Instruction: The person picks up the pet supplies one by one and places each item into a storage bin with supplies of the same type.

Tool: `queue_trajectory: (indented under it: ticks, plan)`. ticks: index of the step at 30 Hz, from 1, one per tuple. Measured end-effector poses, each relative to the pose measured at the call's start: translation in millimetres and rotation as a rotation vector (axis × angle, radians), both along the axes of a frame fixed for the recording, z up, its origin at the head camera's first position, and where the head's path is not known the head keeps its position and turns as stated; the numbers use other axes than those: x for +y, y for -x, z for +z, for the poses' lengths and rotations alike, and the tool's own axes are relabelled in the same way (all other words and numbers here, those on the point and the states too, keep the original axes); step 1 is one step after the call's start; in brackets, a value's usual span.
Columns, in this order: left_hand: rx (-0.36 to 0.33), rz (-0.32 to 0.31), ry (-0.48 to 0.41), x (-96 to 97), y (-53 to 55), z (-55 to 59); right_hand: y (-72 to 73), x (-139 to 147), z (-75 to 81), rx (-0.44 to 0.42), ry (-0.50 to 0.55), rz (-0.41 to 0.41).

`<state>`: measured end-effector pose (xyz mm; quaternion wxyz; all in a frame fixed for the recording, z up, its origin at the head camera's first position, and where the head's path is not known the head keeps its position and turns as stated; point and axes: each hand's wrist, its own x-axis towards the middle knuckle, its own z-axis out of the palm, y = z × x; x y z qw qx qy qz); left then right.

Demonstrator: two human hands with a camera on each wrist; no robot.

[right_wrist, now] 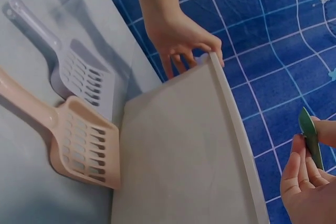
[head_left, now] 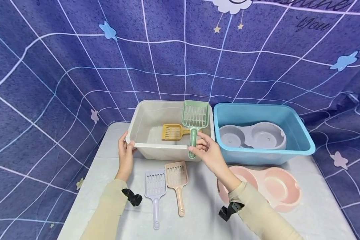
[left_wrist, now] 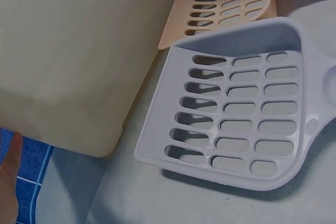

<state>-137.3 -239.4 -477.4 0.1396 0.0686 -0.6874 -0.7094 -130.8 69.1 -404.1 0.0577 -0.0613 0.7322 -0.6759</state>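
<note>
My right hand (head_left: 209, 152) grips the handle of a green slotted litter scoop (head_left: 193, 136), held above the right part of a beige litter box (head_left: 165, 152). The scoop's head points away from me. My left hand (head_left: 126, 160) holds the box's left front corner; in the right wrist view the left hand's fingers (right_wrist: 178, 61) curl at the rim. A yellow scoop (head_left: 183, 131) lies inside the box, its handle partly hidden by the green one. In front of the box, a lavender scoop (head_left: 156, 208) and a peach scoop (head_left: 180, 200) lie on the table.
To the right stands a blue litter box (head_left: 258, 156) with a grey double bowl (head_left: 248, 133) inside. A pink double bowl (head_left: 261, 178) sits before it, partly behind my right forearm. A star-patterned blue curtain (head_left: 168, 56) hangs behind the white table (head_left: 108, 230).
</note>
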Motion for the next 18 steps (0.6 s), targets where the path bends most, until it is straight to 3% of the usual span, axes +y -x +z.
queue_trajectory:
  ticks: [6,14,18]
  plan:
    - [0.012,-0.001,0.000,-0.6,0.9,-3.4,14.0,-5,1.0,0.025,-0.019,-0.004]
    - [0.023,0.012,0.003,-8.1,11.2,-27.4,27.5,-9,-1.3,0.033,-0.028,-0.011]
    - [0.032,0.021,0.012,-7.9,13.7,-30.0,34.5,-10,-3.5,0.044,-0.061,-0.008]
